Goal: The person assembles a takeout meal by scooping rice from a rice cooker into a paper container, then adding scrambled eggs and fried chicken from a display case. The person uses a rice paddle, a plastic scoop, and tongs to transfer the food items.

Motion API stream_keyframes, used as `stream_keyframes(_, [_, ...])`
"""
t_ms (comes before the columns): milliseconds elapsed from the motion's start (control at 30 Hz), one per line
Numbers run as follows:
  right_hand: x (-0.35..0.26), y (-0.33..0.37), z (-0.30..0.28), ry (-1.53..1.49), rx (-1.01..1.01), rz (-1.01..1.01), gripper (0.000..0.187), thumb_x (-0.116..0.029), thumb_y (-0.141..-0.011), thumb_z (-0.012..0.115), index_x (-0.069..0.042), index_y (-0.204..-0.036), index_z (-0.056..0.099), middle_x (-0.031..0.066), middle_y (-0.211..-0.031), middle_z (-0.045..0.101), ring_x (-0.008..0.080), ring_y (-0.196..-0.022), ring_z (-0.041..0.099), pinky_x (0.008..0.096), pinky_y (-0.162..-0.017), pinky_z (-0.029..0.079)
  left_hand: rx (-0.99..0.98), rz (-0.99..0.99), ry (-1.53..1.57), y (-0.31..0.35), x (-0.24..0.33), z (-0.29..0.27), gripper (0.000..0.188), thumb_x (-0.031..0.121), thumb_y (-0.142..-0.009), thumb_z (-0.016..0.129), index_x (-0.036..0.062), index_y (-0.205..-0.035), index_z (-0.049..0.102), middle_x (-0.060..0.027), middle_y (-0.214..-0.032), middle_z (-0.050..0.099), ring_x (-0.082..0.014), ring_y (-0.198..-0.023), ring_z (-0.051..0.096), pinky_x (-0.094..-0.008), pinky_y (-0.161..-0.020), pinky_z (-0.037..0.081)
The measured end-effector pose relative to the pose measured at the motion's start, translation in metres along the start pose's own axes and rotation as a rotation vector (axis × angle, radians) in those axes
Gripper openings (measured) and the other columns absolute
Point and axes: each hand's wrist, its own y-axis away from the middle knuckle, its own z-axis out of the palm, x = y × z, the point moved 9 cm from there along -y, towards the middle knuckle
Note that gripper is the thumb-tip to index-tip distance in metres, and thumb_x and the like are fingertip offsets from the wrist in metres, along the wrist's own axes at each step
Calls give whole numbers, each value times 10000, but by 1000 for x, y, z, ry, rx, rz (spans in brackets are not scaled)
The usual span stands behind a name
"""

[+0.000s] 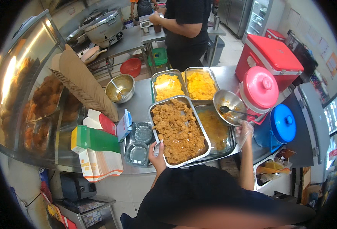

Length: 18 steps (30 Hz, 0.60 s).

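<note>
Head view: the left hand (157,155) grips the central silver rectangular metal tray (202,128) of crumbly brown food (178,131) at its eight o'clock; at three, I see the clear-gloved right hand (245,132) beside a round steel bowl (226,98), but cannot tell its grip.

A steel bench (139,100) is spanning the centre; a glass display case (42,159) is curving along nine o'clock, a bright light streak (10,68) glowing on its glass; a second steel table (132,37) is standing towards eleven; steel cabinets (233,15) are lining one o'clock, a glass-doored fridge (258,19) standing just beside them; pale tiled floor (230,49) is showing between one and two, and again at seven; an off-white wall (300,30) is rising at two, papers (333,63) hanging on it.
</note>
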Motion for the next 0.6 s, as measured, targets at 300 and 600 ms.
stream_keyframes(300, [-21,4,-12,280,101,-59,352,-422,-838,680,-77,-786,630,19,-538,521,113,-423,485,255,-372,362,-22,-21,-11,-5,13,9,191,106,-861,678,-18,-1000,638,-65,-907,650,-125,-832,611,-265,-772,468])
stream_keyframes(600, [-114,99,75,883,104,-710,206,-247,-865,655,-43,-890,662,65,-716,621,170,-651,547,333,-626,449,-44,-89,29,-5,11,14,237,111,-857,681,-28,-1042,628,-63,-909,663,-123,-856,609,-259,-792,462])
